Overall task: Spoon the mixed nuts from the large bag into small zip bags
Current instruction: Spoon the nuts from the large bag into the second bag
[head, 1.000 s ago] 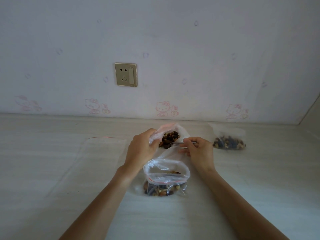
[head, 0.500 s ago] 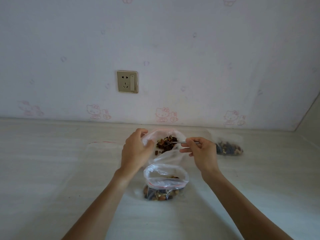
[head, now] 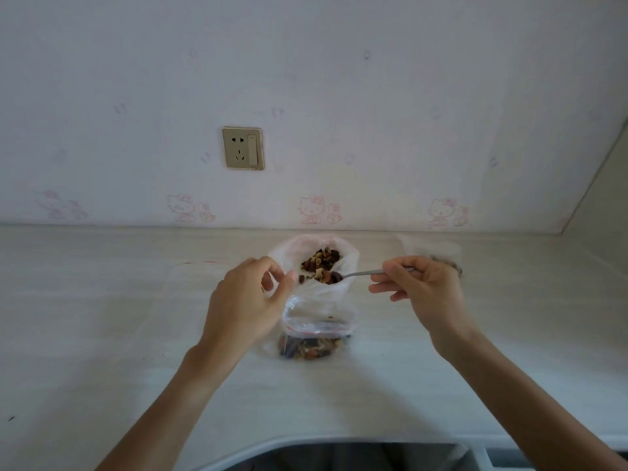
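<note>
Right hand point(head: 421, 294) pinches thin metal spoon point(head: 353, 275) heaped with nuts over large clear plastic bag point(head: 316, 266) on pale countertop point(head: 102, 334), left hand point(head: 248, 300) pinching its rim, small red-zip clear bag point(head: 314, 338) just in front.

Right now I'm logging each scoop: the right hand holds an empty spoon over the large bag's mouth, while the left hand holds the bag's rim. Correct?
Not quite: the spoon is loaded with nuts, not empty. The head view shows the right hand holding it at the large bag mouth, with the left hand at the rim.
</note>
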A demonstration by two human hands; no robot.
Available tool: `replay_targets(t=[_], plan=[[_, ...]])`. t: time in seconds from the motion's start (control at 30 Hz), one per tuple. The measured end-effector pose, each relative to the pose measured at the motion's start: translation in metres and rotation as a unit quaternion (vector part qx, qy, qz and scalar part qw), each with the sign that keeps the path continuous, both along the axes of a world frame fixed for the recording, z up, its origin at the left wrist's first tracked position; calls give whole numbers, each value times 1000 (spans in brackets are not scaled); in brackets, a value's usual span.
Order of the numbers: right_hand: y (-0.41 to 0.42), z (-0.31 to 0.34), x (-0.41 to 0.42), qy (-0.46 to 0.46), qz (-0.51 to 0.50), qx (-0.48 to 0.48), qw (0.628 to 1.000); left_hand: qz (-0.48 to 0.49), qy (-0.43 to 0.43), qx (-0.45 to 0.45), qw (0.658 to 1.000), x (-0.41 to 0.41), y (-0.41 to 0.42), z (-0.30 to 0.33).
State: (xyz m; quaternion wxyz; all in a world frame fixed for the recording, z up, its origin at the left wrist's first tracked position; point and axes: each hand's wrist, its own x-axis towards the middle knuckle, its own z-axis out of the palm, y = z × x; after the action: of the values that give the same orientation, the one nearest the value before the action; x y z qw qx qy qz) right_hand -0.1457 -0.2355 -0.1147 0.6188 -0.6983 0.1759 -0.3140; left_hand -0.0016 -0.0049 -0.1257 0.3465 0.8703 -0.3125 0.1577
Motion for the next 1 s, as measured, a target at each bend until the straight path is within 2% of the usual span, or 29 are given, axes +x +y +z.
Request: replay_targets(t=[0.07, 0.13, 0.27, 0.33, 0.4, 0.5, 0.57, 0.63, 0.7, 0.73, 0.8, 0.87, 0.93, 1.0], plan=[[3, -4, -9, 1, 16, 1, 1000, -13, 64, 74, 995, -8, 5, -3], [8, -7, -16, 6, 38, -8, 999, -40, 116, 87, 989, -12, 8, -6], [23, -7, -23, 17, 60, -108, 992, -110, 176, -19, 978, -17, 11, -12], [33, -4, -25, 11, 53, -211, 976, -123, 188, -57, 973, -19, 12, -16], [43, 1, -28, -9, 45, -365, 930, -124, 215, -95, 964, -20, 15, -22], [54, 7, -32, -72, 62, -552, 828, -121, 268, -149, 944, -20, 21, -28], [58, 10, -33, -112, 75, -624, 770, -120, 293, -173, 933, -20, 22, -31], [57, 13, -33, -133, 76, -646, 748, -113, 304, -185, 928, -20, 21, -33], [53, 13, -32, -128, 68, -628, 764, -111, 309, -193, 925, -20, 19, -35], [51, 12, -31, -118, 62, -598, 791, -111, 310, -194, 924, -19, 18, -35], [45, 9, -27, -105, 51, -479, 870, -112, 309, -190, 925, -19, 18, -37], [37, 8, -20, -106, 46, -321, 940, -111, 305, -190, 927, -20, 18, -40], [26, 4, -9, -100, 19, -190, 976, -111, 303, -196, 926, -21, 18, -42], [13, -2, 5, -80, -12, -99, 992, -109, 304, -197, 926, -21, 18, -42]])
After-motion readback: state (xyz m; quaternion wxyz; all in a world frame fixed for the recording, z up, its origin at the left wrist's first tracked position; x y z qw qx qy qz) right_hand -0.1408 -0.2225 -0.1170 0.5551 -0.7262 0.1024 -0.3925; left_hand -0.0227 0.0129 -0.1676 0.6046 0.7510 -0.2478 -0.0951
